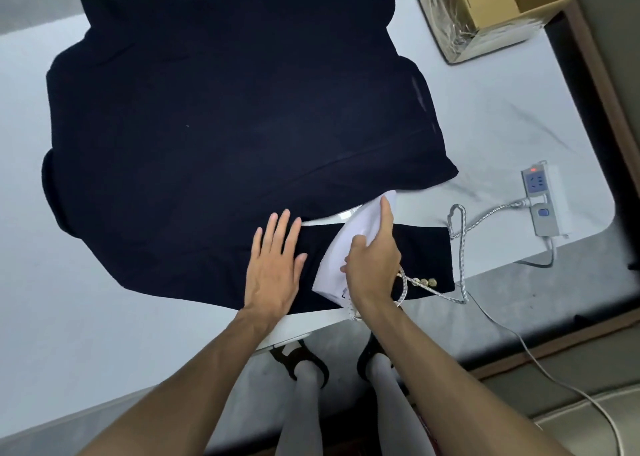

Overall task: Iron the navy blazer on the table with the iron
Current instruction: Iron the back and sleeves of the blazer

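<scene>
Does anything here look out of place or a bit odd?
Only the cord: it trails across the sleeve by the gold buttons, right beside the iron that the right hand grips, and loops off the sleeve's end. It could snag or get ironed over. Nothing looks spilled or damaged.

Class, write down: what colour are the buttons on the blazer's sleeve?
Gold. The buttons show best in the head view, the only one given.
</scene>
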Demonstrator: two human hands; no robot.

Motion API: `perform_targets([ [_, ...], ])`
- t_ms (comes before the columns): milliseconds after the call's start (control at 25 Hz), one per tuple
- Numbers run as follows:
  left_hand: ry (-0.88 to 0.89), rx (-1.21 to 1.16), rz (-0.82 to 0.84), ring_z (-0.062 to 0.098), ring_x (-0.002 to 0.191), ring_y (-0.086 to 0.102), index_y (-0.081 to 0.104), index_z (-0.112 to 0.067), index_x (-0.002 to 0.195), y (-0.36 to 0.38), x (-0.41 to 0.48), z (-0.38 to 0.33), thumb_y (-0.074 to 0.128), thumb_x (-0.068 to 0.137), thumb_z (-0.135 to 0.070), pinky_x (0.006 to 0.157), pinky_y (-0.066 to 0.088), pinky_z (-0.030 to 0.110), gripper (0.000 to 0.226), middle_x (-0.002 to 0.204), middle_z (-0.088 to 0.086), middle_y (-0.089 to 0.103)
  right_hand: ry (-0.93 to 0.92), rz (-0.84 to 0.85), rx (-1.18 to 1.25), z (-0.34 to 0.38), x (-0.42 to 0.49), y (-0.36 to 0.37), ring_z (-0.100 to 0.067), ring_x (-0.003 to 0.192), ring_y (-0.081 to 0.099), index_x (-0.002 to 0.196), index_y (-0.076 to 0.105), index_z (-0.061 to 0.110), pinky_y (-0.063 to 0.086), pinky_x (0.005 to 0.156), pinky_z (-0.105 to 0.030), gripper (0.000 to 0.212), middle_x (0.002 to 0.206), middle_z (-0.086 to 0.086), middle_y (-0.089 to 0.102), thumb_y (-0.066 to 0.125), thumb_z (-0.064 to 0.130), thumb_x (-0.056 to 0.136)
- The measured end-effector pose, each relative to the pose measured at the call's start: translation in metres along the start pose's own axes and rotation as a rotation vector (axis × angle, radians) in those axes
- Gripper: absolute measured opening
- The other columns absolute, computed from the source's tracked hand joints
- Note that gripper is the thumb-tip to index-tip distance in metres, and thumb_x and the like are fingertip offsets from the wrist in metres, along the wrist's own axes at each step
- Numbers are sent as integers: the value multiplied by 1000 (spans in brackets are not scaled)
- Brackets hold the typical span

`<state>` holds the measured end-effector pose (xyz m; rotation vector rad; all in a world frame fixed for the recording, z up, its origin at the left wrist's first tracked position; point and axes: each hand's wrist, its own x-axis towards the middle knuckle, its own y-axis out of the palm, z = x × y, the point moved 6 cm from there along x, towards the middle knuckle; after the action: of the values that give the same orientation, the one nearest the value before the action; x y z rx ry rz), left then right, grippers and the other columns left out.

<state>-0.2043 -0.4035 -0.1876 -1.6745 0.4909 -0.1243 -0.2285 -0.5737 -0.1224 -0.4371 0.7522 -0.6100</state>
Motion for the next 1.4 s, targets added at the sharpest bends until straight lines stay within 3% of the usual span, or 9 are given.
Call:
perform_targets([
  [160, 41, 167, 133, 26, 153, -2, 1, -21, 157, 16, 8, 6, 8, 102, -48, 124, 4, 46, 61, 166, 8, -4, 79, -227, -3, -10, 17, -18, -22, 72, 56, 144, 37, 35, 38, 67, -25, 60, 89, -11, 60, 42, 5, 93],
  [280, 37, 199, 127, 26, 153, 0, 4, -19, 157, 18, 7, 6, 6, 105, -48, 124, 8, 47, 59, 166, 10, -2, 114, -244, 7, -16, 33, -35, -22, 75, 58, 143, 37, 36, 29, 61, -20, 58, 97, -12, 64, 41, 6, 94],
  [720, 35, 213, 157, 27, 153, 3, 6, -18, 157, 16, 8, 3, 5, 101, -50, 123, 10, 47, 65, 165, 11, 0, 114, -292, 76, -1, 64, -53, -33, 88, 62, 143, 33, 39, 46, 91, -48, 56, 95, -13, 63, 39, 10, 95],
  [840, 25, 213, 164, 27, 153, -1, 1, -18, 157, 16, 9, 4, 2, 101, -50, 124, 7, 47, 65, 165, 11, -4, -32, -183, 120, 6, 50, -51, -31, 80, 65, 140, 31, 48, 51, 84, -45, 54, 88, -5, 64, 41, 19, 95],
  [920, 36, 206, 174, 26, 153, -4, 0, -19, 157, 15, 8, 5, 2, 104, -49, 124, 5, 46, 62, 165, 10, -7, -172, -17, 45, 7, 43, -53, -13, 74, 62, 144, 22, 52, 50, 78, -33, 58, 87, 8, 58, 48, 33, 96],
  [1000, 48, 194, 210, 26, 153, -6, 1, -18, 158, 12, 9, 7, 5, 103, -49, 124, 4, 45, 64, 165, 10, -10, -332, 222, -177, 9, 47, -58, 0, 76, 55, 147, 23, 47, 38, 75, -17, 63, 94, 15, 55, 55, 41, 94],
  [1160, 65, 155, 216, 27, 153, -3, 10, -16, 159, 2, 10, 6, 23, 105, -42, 124, 6, 43, 62, 165, 13, -5, -615, 625, -664, 26, 71, -58, -21, 108, 59, 139, 44, 43, 43, 85, -31, 52, 123, 9, 65, 60, 47, 89],
  [1280, -106, -94, -9, 30, 145, 26, 43, -11, 145, -18, -2, 9, 53, 98, -19, 119, 27, 42, 49, 158, 15, 25, -819, 715, -877, 43, 74, -39, -25, 104, 60, 135, 47, 40, 43, 79, -33, 48, 118, 4, 67, 59, 46, 89],
  [1400, -386, -314, -208, 26, 126, 44, 52, -10, 132, -29, -18, 23, 54, 94, -9, 107, 41, 39, 37, 143, 5, 42, -1011, 737, -1008, 41, 57, -16, -29, 91, 61, 120, 48, 29, 37, 68, -34, 37, 101, -3, 68, 54, 48, 89],
])
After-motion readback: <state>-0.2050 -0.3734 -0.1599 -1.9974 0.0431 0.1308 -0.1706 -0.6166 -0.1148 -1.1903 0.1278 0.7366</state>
